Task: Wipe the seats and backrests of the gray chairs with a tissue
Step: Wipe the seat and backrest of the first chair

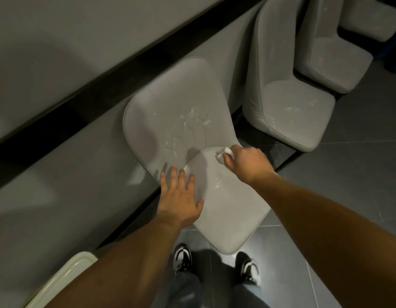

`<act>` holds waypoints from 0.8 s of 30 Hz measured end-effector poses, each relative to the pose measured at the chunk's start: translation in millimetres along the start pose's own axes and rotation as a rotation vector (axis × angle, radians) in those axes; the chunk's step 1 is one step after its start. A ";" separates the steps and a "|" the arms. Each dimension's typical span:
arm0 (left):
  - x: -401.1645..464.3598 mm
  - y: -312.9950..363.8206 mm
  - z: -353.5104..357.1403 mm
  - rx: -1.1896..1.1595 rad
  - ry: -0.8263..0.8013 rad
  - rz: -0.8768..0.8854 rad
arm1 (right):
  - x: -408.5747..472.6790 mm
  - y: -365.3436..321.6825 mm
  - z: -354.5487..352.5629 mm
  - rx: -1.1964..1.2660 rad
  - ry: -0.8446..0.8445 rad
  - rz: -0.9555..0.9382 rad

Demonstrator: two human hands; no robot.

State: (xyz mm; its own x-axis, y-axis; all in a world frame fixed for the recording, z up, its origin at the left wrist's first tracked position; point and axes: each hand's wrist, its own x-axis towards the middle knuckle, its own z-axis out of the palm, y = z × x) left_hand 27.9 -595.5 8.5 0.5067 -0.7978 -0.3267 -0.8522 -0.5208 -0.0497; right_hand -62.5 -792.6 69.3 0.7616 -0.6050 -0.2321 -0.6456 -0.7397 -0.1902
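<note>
- Wiping in hand on the nearest gray chair (pixel 214 196), which fills the centre of the frame; we judge the step to be at the join where the seat (pixel 228 218) meets the backrest (pixel 170 107).
- Residue: we note white streaks on the backrest at centre frame and a few flecks on the seat just below the tissue. Two more gray chairs (pixel 288 103) at upper right carry similar white marks, so we judge most of the task still open.
- Recommended method: we would work the tissue along the seam, then in overlapping passes up the backrest over the streaks, refolding to a clean face when it soils. We would keep the bracing hand planted so the chair does not swivel or slide on the tiled floor (pixel 348 152).
- Right hand (pixel 246 163): fingers curled tight round a crumpled white tissue (pixel 223 153), pressing it onto the chair at the seam, right of centre. Only a small part of the tissue shows past the fingers.
- Left hand (pixel 181 196): spread flat, fingers straight and apart, resting on the left edge of the seat near the backrest; it holds nothing.
- Risk, in our judgement: a thin tissue may shred on the stitched seam and leave lint.
</note>
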 end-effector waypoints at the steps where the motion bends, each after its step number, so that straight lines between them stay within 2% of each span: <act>1: 2.8 7.1 1.3 -0.003 -0.003 0.000 | 1.4 5.2 1.0 0.002 0.009 -0.005; 6: 7.4 41.7 8.2 -0.007 -0.032 -0.025 | 10.2 45.3 0.5 -0.003 0.028 -0.032; 12: 16.9 84.1 2.9 0.018 -0.074 -0.214 | 27.5 101.9 -11.7 0.020 -0.008 -0.121; 19: -2.7 168.6 -0.3 -0.093 -0.140 -0.460 | 26.4 162.3 -26.9 0.013 -0.050 -0.410; 24: -15.5 190.3 -3.7 -0.082 -0.166 -0.541 | 34.1 185.0 -26.1 0.046 -0.087 -0.395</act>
State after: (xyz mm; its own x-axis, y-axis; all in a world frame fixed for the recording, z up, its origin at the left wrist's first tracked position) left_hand -141.6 -683.3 7.5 0.8352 -0.3558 -0.4194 -0.4606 -0.8692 -0.1800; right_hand -154.4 -957.8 51.1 0.9451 -0.2488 -0.2121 -0.3080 -0.8951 -0.3225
